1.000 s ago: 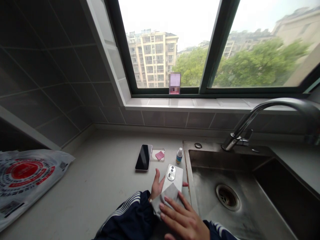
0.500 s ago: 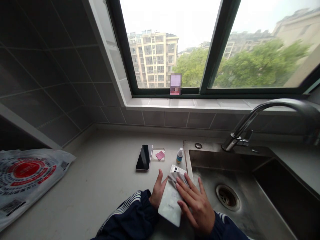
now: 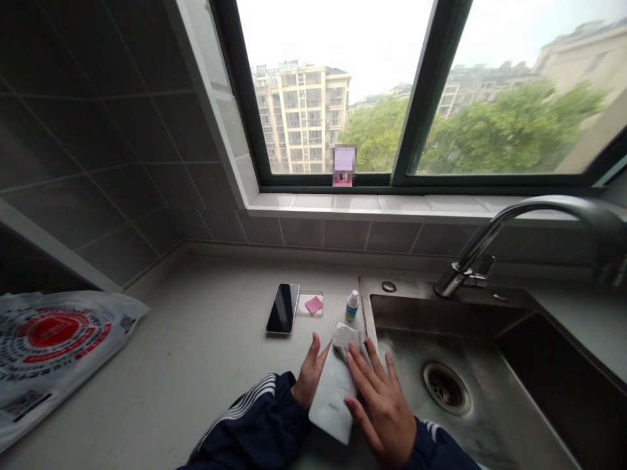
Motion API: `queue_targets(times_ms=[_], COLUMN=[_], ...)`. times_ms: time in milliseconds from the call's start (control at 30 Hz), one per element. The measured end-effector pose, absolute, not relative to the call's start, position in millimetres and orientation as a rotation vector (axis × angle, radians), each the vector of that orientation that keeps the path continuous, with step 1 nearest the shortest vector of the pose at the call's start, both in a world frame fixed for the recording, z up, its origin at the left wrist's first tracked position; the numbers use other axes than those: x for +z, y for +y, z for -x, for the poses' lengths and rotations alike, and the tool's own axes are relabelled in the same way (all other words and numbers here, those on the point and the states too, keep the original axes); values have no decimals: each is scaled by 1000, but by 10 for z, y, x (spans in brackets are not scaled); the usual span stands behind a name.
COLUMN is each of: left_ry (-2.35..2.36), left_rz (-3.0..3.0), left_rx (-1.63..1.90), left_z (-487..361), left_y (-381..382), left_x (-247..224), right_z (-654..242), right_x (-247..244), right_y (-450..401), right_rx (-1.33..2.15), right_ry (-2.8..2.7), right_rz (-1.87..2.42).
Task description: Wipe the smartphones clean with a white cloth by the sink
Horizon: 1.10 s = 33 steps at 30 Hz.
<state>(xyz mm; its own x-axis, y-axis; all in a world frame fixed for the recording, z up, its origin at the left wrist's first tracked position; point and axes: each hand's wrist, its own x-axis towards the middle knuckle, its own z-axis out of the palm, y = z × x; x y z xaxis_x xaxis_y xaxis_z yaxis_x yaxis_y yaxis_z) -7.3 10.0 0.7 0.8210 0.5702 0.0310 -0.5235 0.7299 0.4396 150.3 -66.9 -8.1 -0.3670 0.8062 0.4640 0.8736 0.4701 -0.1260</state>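
A pale phone [image 3: 333, 398] lies tilted, back side up, near the counter's front, and my left hand [image 3: 309, 372] holds its left edge with the thumb raised. My right hand [image 3: 385, 408] presses a thin grey cloth [image 3: 346, 339] onto the phone's upper end, fingers stretched over it. The cloth covers the camera area. Beyond the hands stands a small white-capped bottle [image 3: 351, 305]. To the left lie a dark-screened phone [image 3: 283, 309] and a clear case [image 3: 304, 307] with a pink square [image 3: 314, 304] on it.
A steel sink [image 3: 375, 326] with a chrome faucet [image 3: 482, 238] is at the right. On the left side of the counter [image 3: 210, 326] rests a white plastic bag [image 3: 63, 352] with red print. A window runs along the back.
My right hand and the cloth have shifted slightly upward over the phone, and the cloth now hides its camera area. My left hand keeps nearly the same place.
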Motion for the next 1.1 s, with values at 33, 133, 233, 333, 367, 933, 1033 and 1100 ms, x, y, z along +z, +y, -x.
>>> queue_targets(times_ms=[33, 133, 233, 333, 367, 933, 1033, 1100], left_ry=[125, 185, 235, 262, 270, 468, 447, 442], left_rz=[-431, -384, -345, -331, -333, -498, -522, -534], left_rx=[614, 642, 651, 654, 658, 715, 765, 783], left_z=[75, 99, 135, 164, 173, 215, 169, 148], left_y=[116, 157, 183, 202, 209, 244, 186, 152], left_x=[33, 55, 15, 5, 17, 20, 4, -4], right_z=[-1477, -1417, -1397, -1408, -1415, -1378, -1390, -1392], right_x=[-69, -38, -23, -9, -2, -180, -193, -179], right_y=[-692, -739, -741, -720, -714, -782, -750, -728], right_rx=[-198, -198, -203, -188, -179, 581, 550, 607], right_ry=[-2289, -2363, -2369, -2331, -2312, -1744, -1855, -1882], right_rz=[1359, 1226, 1114, 1049, 1035, 1291, 1296, 1326])
